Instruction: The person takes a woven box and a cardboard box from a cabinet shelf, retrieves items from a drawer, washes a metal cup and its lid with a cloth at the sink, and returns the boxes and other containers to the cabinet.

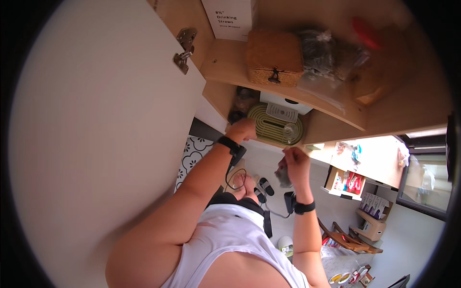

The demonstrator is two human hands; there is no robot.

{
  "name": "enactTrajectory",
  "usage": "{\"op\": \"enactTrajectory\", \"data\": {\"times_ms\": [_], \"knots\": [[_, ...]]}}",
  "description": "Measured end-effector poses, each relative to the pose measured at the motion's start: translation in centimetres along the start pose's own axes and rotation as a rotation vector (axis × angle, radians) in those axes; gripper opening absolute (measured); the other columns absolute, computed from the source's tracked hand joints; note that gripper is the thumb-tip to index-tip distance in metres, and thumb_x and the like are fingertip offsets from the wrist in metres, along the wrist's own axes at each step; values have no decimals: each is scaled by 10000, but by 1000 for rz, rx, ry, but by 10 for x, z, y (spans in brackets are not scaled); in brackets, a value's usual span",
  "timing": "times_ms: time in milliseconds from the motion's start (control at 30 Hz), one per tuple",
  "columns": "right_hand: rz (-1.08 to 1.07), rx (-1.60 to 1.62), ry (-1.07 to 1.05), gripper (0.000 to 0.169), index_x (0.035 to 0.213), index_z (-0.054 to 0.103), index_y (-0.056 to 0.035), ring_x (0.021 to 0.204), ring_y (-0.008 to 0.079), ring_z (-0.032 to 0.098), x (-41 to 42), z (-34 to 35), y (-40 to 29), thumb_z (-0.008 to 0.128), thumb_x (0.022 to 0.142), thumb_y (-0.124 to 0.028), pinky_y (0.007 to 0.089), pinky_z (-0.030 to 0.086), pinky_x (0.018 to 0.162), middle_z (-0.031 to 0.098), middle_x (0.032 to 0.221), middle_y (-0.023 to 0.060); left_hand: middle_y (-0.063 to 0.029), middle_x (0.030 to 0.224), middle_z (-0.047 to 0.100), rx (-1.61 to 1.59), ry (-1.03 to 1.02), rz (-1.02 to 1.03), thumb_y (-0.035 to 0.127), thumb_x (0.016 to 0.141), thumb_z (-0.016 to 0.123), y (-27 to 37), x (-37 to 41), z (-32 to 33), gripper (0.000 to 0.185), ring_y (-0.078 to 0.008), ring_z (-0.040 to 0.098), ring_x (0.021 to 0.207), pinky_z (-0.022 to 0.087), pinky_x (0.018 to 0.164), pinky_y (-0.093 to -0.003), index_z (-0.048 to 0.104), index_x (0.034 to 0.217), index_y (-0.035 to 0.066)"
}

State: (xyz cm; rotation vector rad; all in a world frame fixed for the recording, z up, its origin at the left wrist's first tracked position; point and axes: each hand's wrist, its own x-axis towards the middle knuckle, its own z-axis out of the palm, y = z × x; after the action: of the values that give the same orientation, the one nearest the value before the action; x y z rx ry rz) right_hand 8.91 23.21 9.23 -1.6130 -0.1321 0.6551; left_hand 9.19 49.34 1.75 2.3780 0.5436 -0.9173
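Observation:
My left hand (245,129) is at the front edge of the lower cabinet shelf, beside an oval green slatted tray (259,129); its fingers are partly hidden, and I cannot tell whether it holds anything. A small clear glass (289,131) and a grey slotted plate (282,112) rest on the tray. My right hand (297,162), in front of the shelf and to the right, is closed on a dark, blurred bag-like item (283,175). On the shelf above sit a brown woven box (275,57) with a dark toggle and a clear plastic bag of dark contents (317,50).
An open white cabinet door (101,108) fills the left side. A box of drinking straws (232,18) stands on the upper shelf. At right are an open drawer (344,183) with packets and a wooden chair (345,239). Black slippers (266,186) lie on the floor.

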Motion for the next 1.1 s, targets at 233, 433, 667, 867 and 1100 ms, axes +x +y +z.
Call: {"op": "enactTrajectory", "data": {"times_ms": [233,433,667,867,1100], "knots": [[150,147,12,191,956,620,31,527,137,619,21,28,106,594,1001,-153,279,482,500,640,637,78,-233,1152,688,-182,239,-312,325,796,788,-74,103,64,434,-403,638,1119,558,891,-462,714,1043,-24],[194,43,-37,153,974,630,26,565,149,648,50,28,154,606,973,-125,283,494,531,653,657,82,-251,1385,403,-64,617,-320,399,697,899,-97,177,108,1036,-410,385,1308,378,1108,-464,319,1434,-41],[225,61,-77,103,991,608,41,565,161,620,81,26,191,570,979,-54,305,506,526,638,686,86,-239,1291,392,6,874,-377,169,635,906,-122,207,142,805,-426,418,1217,478,1004,-476,427,1259,-3],[272,152,-101,155,984,628,27,578,177,623,105,44,234,603,976,-126,311,510,539,652,694,98,-238,1198,517,-110,873,-271,169,664,864,-123,176,136,620,-433,484,1178,544,872,-492,543,1181,52],[359,919,248,192,1037,668,-8,840,198,641,150,73,223,647,950,-178,333,534,736,660,916,83,-225,1094,672,-747,715,-49,183,811,732,-104,108,135,475,-362,675,975,544,846,-442,574,1235,43]]}}
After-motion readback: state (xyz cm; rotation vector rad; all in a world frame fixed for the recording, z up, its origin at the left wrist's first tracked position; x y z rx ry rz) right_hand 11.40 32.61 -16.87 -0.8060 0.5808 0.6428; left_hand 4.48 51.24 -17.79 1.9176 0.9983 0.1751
